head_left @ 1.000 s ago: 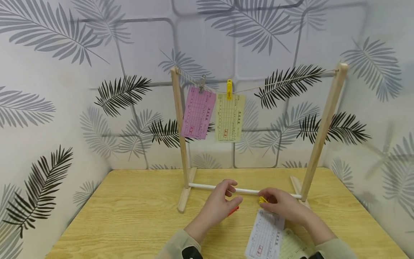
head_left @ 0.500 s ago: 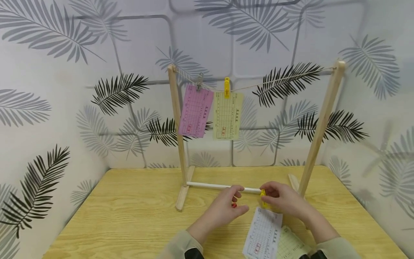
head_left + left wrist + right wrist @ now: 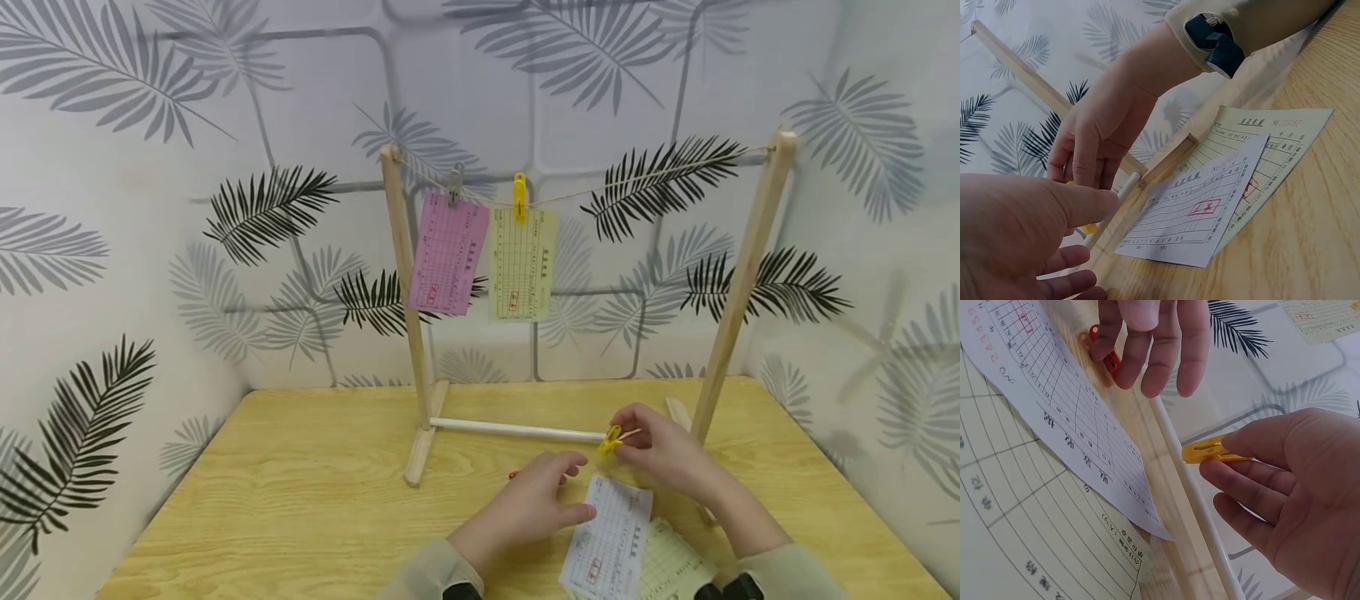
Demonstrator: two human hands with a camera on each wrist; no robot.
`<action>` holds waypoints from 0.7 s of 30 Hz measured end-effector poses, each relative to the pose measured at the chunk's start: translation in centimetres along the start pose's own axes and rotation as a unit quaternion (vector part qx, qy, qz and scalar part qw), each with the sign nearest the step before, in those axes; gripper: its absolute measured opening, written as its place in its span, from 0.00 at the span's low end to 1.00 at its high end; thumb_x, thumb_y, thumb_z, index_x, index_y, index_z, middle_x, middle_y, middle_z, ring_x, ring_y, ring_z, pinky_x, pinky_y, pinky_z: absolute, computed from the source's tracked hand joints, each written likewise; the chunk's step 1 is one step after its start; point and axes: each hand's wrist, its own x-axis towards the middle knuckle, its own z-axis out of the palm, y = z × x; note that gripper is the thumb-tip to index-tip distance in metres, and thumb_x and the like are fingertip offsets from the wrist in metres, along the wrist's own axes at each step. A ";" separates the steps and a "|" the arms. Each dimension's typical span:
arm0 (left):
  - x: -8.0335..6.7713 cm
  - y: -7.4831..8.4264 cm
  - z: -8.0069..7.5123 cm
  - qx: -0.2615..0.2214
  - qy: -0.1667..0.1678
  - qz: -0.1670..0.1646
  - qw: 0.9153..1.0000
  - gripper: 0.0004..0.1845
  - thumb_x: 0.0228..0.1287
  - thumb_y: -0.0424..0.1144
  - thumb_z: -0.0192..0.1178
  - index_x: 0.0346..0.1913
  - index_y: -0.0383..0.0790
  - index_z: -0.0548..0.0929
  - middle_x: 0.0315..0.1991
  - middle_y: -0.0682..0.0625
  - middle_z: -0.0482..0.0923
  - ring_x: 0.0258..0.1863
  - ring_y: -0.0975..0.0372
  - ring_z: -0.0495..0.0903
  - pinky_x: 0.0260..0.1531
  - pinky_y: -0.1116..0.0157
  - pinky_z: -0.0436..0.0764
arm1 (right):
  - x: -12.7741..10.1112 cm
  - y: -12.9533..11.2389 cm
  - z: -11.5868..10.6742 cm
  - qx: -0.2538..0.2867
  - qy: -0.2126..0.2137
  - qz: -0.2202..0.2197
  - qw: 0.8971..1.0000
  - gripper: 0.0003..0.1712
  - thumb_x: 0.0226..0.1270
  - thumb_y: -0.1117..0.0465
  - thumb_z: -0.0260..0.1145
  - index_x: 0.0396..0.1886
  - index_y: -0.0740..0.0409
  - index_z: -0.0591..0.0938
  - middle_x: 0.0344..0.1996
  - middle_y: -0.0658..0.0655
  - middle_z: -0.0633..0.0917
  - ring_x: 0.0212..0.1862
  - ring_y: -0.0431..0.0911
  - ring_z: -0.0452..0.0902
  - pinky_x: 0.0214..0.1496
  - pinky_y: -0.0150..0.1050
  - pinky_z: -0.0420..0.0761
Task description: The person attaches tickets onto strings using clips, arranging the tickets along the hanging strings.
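My right hand (image 3: 663, 446) pinches a yellow clothespin (image 3: 1210, 450) between thumb and fingertips, raised above the table near the white crossbar. My left hand (image 3: 528, 504) is held with fingers loosely bent and nothing in them, its thumb tip overlapping the left edge of a white printed slip (image 3: 609, 537) in the head view. That slip lies on the table, partly over a pale yellow slip (image 3: 671, 567). Beyond the left hand lies a red clothespin (image 3: 1110, 359), mostly hidden by the hand in the head view.
A wooden frame (image 3: 738, 292) with a white crossbar (image 3: 517, 429) stands on the table (image 3: 285, 500). From its string hang a pink slip (image 3: 448, 254) under a grey clip (image 3: 455, 185) and a yellow slip (image 3: 522, 267) under a yellow clothespin (image 3: 520, 197). A patterned wall stands behind.
My right hand has lifted the yellow clothespin up and away from the slips, turning it in the fingers. My left hand has moved right and toward me, to the white slip's edge.
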 end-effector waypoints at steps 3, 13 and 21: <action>0.1 0.2 0.2 0.009 -0.004 -0.002 1.000 0.36 0.69 0.48 0.80 0.75 0.44 0.79 0.61 0.51 0.82 0.58 0.61 0.80 0.58 0.60 0.82 | 0.0 -0.2 -0.1 -0.011 0.003 0.001 1.000 0.23 0.77 0.69 0.73 0.66 0.70 0.78 0.56 0.65 0.86 0.55 0.59 0.89 0.52 0.44 0.90; 0.6 -0.1 1.3 0.124 -0.015 -0.006 0.992 0.41 0.65 0.56 0.81 0.76 0.46 0.79 0.62 0.53 0.80 0.60 0.65 0.76 0.63 0.63 0.79 | -0.1 -0.4 -0.5 -0.032 0.016 0.017 0.999 0.23 0.79 0.66 0.72 0.69 0.67 0.80 0.58 0.64 0.86 0.57 0.60 0.89 0.54 0.45 0.89; 1.0 0.0 1.9 0.159 -0.013 -0.012 0.987 0.43 0.62 0.59 0.82 0.76 0.45 0.80 0.67 0.50 0.78 0.65 0.60 0.73 0.66 0.62 0.76 | -0.1 -0.3 -1.0 -0.034 0.016 0.020 0.999 0.23 0.80 0.66 0.71 0.69 0.66 0.80 0.59 0.65 0.86 0.57 0.60 0.88 0.53 0.46 0.89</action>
